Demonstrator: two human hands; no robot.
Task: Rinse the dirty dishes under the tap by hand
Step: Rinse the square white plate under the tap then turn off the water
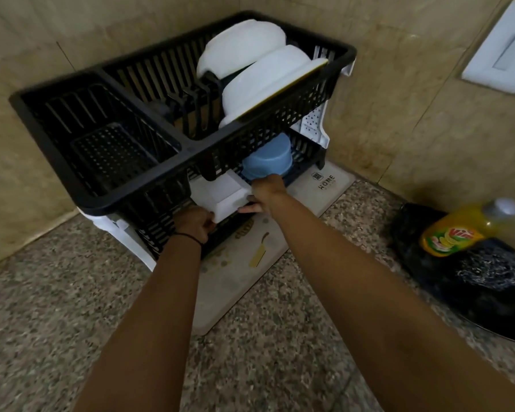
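- the drying mat [235, 292] under the rack carries the word "home" at its far right corner; the smaller print below it is too small to read.
- the yellow dish soap bottle [455, 230] at right has a label with red letters starting "vi"; the rest is blurred.
- the bottle rests in a black pan [488, 307] beside a steel scrubber [485, 269].
- the black two-tier dish rack [149, 179] stands on the speckled counter [57, 307] in the wall corner.
- its upper tier holds white plates [244, 46] on edge at the right end.
- its lower tier holds an upturned blue bowl [268, 162] and, just beside it, the white square dish [217, 194].
- the left hand [195, 223] curls around the dish's near left corner.
- the right hand [265, 191] grips its right edge, thumb beneath.
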